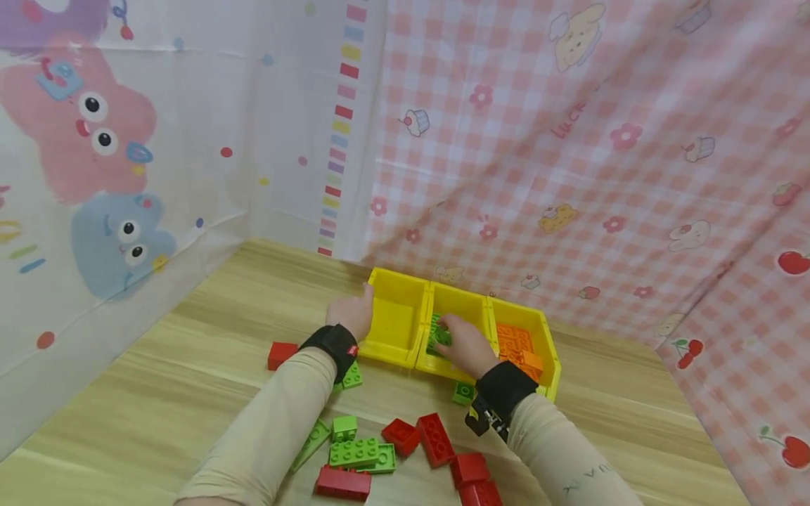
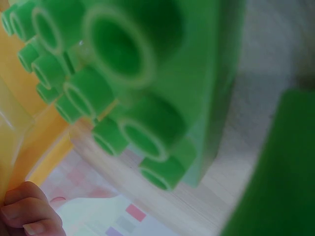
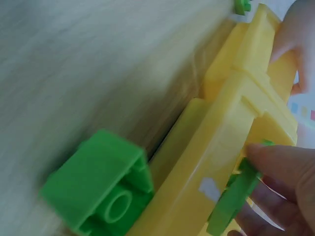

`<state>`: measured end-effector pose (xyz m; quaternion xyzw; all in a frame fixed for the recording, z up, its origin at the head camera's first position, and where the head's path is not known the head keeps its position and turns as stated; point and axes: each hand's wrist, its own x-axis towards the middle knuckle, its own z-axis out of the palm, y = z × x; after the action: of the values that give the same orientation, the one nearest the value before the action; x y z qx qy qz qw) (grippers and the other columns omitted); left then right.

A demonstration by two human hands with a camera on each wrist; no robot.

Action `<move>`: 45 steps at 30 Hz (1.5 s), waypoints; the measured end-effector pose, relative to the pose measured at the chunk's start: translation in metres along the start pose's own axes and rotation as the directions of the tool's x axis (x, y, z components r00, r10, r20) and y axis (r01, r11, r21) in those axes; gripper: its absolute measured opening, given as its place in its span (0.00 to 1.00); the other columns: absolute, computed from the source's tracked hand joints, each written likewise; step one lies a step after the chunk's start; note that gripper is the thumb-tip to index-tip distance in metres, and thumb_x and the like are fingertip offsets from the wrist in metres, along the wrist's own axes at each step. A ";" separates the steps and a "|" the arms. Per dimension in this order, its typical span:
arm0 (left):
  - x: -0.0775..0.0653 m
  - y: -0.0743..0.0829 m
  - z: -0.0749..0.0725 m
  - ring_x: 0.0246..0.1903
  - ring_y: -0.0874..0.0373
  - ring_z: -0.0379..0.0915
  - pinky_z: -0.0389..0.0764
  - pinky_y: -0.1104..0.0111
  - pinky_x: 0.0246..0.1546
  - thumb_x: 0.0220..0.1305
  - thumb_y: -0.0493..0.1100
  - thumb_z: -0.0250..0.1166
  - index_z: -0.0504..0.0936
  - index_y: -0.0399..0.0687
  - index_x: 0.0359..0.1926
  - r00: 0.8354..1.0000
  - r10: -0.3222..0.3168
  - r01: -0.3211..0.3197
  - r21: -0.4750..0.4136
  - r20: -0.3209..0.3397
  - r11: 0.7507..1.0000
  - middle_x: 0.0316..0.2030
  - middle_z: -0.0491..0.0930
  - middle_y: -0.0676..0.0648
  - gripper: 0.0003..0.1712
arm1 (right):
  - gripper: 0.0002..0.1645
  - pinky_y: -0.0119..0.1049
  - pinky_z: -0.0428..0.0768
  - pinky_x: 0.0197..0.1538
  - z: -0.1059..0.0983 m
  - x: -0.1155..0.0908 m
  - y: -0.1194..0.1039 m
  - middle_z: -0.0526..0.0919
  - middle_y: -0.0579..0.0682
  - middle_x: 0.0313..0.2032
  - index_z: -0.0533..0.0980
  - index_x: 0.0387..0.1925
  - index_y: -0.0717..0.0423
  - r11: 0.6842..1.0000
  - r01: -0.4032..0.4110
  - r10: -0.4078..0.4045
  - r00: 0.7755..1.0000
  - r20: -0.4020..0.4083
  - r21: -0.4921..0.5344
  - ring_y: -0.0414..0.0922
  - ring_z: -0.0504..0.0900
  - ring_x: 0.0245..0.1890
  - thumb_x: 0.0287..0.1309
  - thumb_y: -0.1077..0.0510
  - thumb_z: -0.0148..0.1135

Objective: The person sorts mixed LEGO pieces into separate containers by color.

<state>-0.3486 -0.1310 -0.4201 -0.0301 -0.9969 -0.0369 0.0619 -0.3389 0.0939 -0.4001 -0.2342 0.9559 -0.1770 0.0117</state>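
Note:
My left hand (image 1: 351, 316) grips the left end of a yellow three-compartment bin (image 1: 395, 362), its curled fingers (image 2: 32, 209) at the wall in the left wrist view. With my right hand (image 1: 470, 346) I pinch a flat green brick (image 3: 236, 196) between thumb and fingers, inside the middle compartment. More green brick pieces (image 1: 435, 337) show beside the fingertips there. Orange bricks (image 1: 515, 341) lie in the right compartment, while the left one shows bare yellow floor. A green brick (image 3: 101, 182) sits on the table just in front of the bin.
Light green bricks (image 1: 354, 452) and red bricks (image 1: 435, 439) are scattered on the wooden table (image 1: 209, 365) nearer to me. Another red brick (image 1: 281, 355) lies left of my left wrist. Behind the bin hangs a pink checked cloth (image 1: 506, 190).

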 end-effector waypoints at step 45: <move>0.007 -0.004 0.009 0.14 0.54 0.70 0.73 0.61 0.17 0.66 0.39 0.53 0.57 0.34 0.65 0.999 0.034 -0.034 -0.022 -0.001 0.999 0.14 0.70 0.47 0.29 | 0.07 0.34 0.76 0.36 -0.003 -0.082 0.034 0.77 0.43 0.31 0.80 0.34 0.53 0.930 0.316 -0.297 0.947 0.120 -0.189 0.38 0.75 0.32 0.49 0.61 0.68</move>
<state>-0.3571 -0.1336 -0.4283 -0.0475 -0.9958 -0.0470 0.0626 -0.2812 0.1605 -0.4140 -0.3881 0.9192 -0.0660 0.0021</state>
